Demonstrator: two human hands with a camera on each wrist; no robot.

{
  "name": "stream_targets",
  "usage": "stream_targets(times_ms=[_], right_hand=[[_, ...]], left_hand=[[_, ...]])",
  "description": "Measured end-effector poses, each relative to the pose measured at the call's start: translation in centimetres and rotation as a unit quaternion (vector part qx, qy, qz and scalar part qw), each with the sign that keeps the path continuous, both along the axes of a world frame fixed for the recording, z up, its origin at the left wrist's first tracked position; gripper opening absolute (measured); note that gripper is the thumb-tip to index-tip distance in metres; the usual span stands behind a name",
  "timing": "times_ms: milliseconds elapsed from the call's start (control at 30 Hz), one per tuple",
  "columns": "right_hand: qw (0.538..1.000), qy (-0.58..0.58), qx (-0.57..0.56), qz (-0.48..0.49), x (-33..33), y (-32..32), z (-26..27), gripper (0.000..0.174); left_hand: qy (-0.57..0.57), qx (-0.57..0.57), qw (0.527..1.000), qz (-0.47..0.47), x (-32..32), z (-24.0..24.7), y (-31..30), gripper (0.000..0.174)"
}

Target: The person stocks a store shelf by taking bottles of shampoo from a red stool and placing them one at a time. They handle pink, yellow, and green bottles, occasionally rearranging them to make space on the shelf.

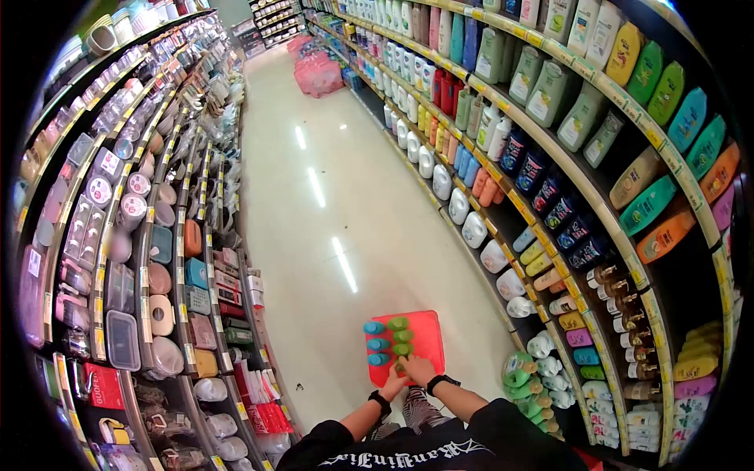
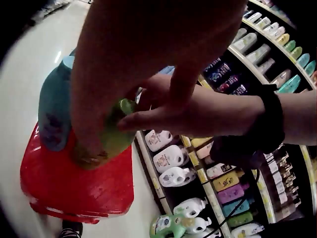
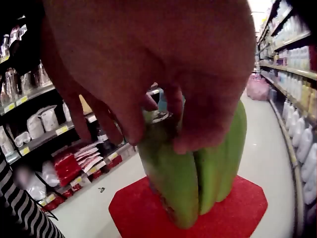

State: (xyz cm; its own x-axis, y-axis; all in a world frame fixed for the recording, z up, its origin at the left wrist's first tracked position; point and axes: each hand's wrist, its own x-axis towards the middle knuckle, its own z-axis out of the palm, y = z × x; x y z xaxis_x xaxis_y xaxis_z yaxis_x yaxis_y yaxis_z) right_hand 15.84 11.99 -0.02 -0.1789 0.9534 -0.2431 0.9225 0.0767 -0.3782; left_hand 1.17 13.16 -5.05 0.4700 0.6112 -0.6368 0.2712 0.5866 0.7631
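Observation:
On a red stool-like platform (image 1: 430, 337) stand a row of blue bottles (image 1: 378, 345) and a row of green bottles (image 1: 399, 323), shaped like shampoo bottles. My right hand (image 1: 420, 370) pinches the top of the nearest green bottle (image 3: 168, 178), fingertips around its cap. Beside it, my left hand (image 1: 390, 385) reaches down close along the same bottle's side, its thumb spread away. The left wrist view has that hand (image 2: 148, 44) covering part of the green bottle (image 2: 121, 131), a blue bottle (image 2: 54, 109) standing just to its left.
Shelves of bottles (image 1: 550, 94) line the right of the aisle. On the left, shelves hold boxes and plastic containers (image 1: 123, 339). Green jugs (image 1: 518, 369) stand low at the right. A pale floor (image 1: 314, 259) runs ahead to pink bundles (image 1: 318, 76).

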Motion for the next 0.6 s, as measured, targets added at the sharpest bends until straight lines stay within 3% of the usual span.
stream_targets(times_ms=[33, 167, 233, 333, 400, 467, 533, 567, 600], right_hand=[[1.000, -0.011, 0.003, 0.009, -0.1, 0.4, 0.1, 0.031], [1.000, 0.028, 0.003, 0.004, -0.5, 0.3, -0.2, 0.028], [0.998, 0.058, -0.010, -0.020, -0.3, -0.2, 0.3, 0.029], [0.995, 0.083, 0.013, -0.043, 0.1, -1.7, 2.4, 0.033], [0.993, 0.116, 0.017, -0.032, 0.3, -2.4, 4.4, 0.036], [0.989, 0.139, 0.048, -0.018, 0.7, -3.4, 7.2, 0.040], [0.986, 0.156, 0.002, -0.061, 0.2, -4.8, 16.5, 0.039], [0.982, 0.168, -0.019, -0.088, 0.0, -5.4, 20.3, 0.038], [0.980, 0.168, 0.029, -0.106, -0.2, -6.4, 21.8, 0.038]], left_hand=[[-0.006, -0.001, 1.000, 0.019, -0.3, -1.7, -0.1, 0.084], [-0.028, 0.001, 0.997, -0.069, -2.0, -4.2, 0.5, 0.087], [-0.032, 0.032, 0.993, -0.111, -2.2, -3.0, 0.6, 0.090], [0.055, 0.149, 0.971, -0.177, -2.4, -0.9, 0.7, 0.088], [0.011, 0.141, 0.970, -0.197, -2.9, -0.3, 1.1, 0.083], [-0.050, 0.149, 0.965, -0.211, -2.9, 1.0, 1.3, 0.074], [-0.085, 0.165, 0.937, -0.297, -3.1, 4.3, 1.8, 0.067], [-0.102, 0.171, 0.917, -0.344, -3.0, 7.4, 2.0, 0.064], [-0.157, 0.195, 0.916, -0.312, -3.3, 12.3, 1.2, 0.055]])
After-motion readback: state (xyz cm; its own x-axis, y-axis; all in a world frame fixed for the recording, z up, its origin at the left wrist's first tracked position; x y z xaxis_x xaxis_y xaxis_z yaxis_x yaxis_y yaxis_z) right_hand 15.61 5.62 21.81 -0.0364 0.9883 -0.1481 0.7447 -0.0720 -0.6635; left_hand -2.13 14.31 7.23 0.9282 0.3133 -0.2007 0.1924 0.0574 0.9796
